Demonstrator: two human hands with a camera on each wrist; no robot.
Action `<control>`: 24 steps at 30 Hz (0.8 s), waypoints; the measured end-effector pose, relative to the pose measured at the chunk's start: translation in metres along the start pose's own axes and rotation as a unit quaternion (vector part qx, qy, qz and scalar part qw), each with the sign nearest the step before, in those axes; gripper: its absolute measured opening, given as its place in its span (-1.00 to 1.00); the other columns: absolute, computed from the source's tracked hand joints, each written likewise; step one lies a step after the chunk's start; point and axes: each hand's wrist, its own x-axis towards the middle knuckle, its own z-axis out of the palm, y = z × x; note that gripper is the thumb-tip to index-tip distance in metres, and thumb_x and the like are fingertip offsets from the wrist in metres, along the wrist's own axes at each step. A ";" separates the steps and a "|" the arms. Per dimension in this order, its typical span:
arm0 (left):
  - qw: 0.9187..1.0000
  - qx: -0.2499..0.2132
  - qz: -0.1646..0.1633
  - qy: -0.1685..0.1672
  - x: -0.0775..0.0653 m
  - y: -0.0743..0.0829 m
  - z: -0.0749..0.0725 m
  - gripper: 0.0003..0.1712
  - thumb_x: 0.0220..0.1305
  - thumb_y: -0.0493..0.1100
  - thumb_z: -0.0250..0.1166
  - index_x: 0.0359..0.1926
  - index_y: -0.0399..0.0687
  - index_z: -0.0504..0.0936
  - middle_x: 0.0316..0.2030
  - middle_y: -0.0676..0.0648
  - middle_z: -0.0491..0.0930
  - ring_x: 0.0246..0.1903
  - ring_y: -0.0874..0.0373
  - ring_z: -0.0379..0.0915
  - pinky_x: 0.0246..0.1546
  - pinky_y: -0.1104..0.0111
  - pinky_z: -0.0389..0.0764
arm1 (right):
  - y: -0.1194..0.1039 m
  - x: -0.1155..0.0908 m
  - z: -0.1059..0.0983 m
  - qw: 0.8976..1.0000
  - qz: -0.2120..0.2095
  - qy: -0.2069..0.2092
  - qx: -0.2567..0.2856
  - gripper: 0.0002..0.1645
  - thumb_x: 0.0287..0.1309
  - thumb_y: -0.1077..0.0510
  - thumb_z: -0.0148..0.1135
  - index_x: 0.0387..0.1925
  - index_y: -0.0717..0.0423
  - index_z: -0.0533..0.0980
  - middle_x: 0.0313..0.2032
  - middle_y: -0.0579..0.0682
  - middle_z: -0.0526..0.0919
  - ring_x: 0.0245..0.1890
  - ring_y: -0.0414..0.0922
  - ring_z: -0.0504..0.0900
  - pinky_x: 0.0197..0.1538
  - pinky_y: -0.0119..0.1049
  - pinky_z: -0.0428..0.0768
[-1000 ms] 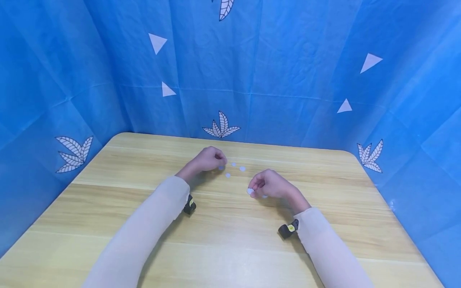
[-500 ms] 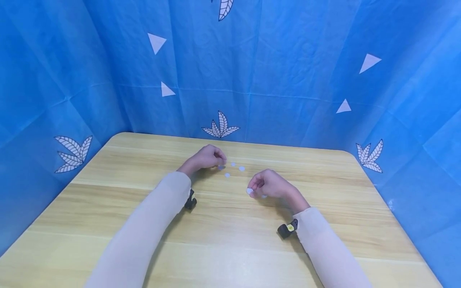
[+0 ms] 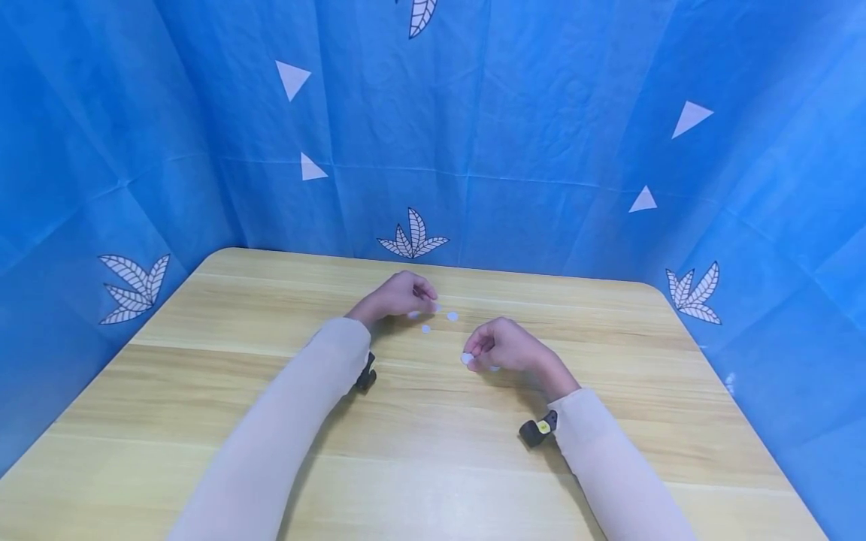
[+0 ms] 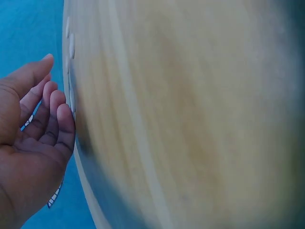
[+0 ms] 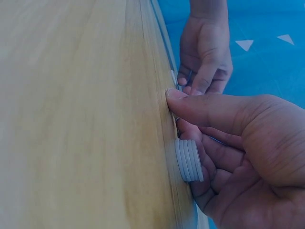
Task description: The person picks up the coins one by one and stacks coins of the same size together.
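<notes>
My left hand (image 3: 406, 294) hovers at the back of the table with loosely bent fingers. Its fingertips overlap a small white disc (image 3: 436, 307), and nothing shows between thumb and fingers in the left wrist view. More white discs lie close by: one (image 3: 414, 315) below the hand, one (image 3: 452, 316) to the right, one (image 3: 425, 329) nearer. My right hand (image 3: 507, 346) pinches a white disc (image 3: 467, 358) at its fingertips. A short stack of white discs (image 5: 189, 160) stands by its curled fingers in the right wrist view; the palm mostly hides it from the head camera.
The wood-grain table (image 3: 406, 466) has rounded back corners. A blue curtain (image 3: 528, 135) with white triangles and leaf prints surrounds its back and sides. Black wrist cameras (image 3: 537, 430) sit at both cuffs, low over the tabletop.
My left hand has shifted right, from beside the leftmost disc to over the back disc. The right hand keeps its place and its pinch on a disc.
</notes>
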 end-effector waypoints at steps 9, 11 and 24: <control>0.999 0.020 0.008 -0.024 0.002 0.013 0.008 -0.73 0.20 -0.20 0.50 -0.08 -0.15 0.73 -0.18 -0.04 0.70 -0.13 0.09 0.57 -0.01 0.30 0.61 | 0.003 0.001 0.000 1.000 0.001 0.000 0.005 -0.83 0.08 0.27 0.52 -0.26 0.17 0.70 -0.36 -0.04 0.73 -0.31 -0.13 0.64 -0.25 -0.25 0.64; 0.999 0.023 0.010 -0.027 0.003 0.014 0.009 -0.74 0.19 -0.21 0.51 -0.09 -0.14 0.73 -0.21 -0.03 0.70 -0.17 0.10 0.55 -0.09 0.32 0.62 | 0.004 0.002 0.001 1.000 0.000 0.001 0.004 -0.83 0.07 0.27 0.53 -0.26 0.17 0.70 -0.36 -0.04 0.73 -0.31 -0.13 0.64 -0.25 -0.25 0.63; 0.998 0.047 0.018 -0.047 0.011 0.025 0.016 -0.72 0.16 -0.27 0.53 -0.08 -0.15 0.74 -0.22 -0.02 0.71 -0.15 0.11 0.59 -0.01 0.34 0.61 | 0.006 0.002 0.002 1.000 0.001 -0.001 0.008 -0.81 0.08 0.27 0.52 -0.24 0.18 0.70 -0.35 -0.01 0.74 -0.33 -0.12 0.63 -0.28 -0.28 0.62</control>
